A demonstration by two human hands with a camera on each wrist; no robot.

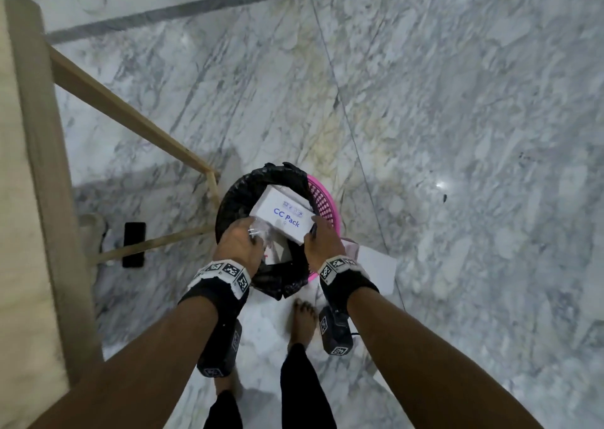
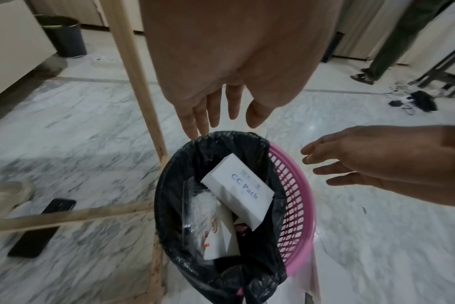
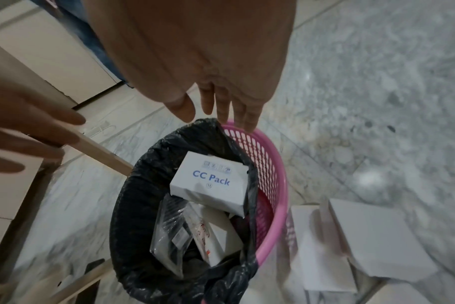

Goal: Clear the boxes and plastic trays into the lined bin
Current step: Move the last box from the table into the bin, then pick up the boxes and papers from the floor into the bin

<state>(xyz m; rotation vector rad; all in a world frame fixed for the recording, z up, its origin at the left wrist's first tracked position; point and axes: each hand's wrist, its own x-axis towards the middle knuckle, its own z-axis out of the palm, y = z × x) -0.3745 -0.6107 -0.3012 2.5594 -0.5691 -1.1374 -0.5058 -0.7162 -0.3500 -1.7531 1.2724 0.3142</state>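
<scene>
A pink mesh bin (image 1: 327, 206) with a black liner (image 1: 235, 200) stands on the marble floor in front of my feet. A white "CC Pack" box (image 1: 282, 218) lies tilted on top of its contents, resting against the liner. Under it are a clear plastic tray or bag (image 3: 169, 232) and another white box (image 3: 216, 240). My left hand (image 1: 250, 231) hovers over the bin's left rim and my right hand (image 1: 313, 231) over its right rim. In the wrist views both the left hand (image 2: 221, 115) and the right hand (image 3: 221, 109) have straight, spread fingers and hold nothing.
Flat white boxes (image 3: 372, 238) lie on the floor right of the bin. A wooden table frame (image 1: 130, 115) stands close on the left, with a black phone (image 1: 134, 244) on the floor under it. A dark bin (image 2: 62, 37) and another person's legs (image 2: 392, 51) are farther off.
</scene>
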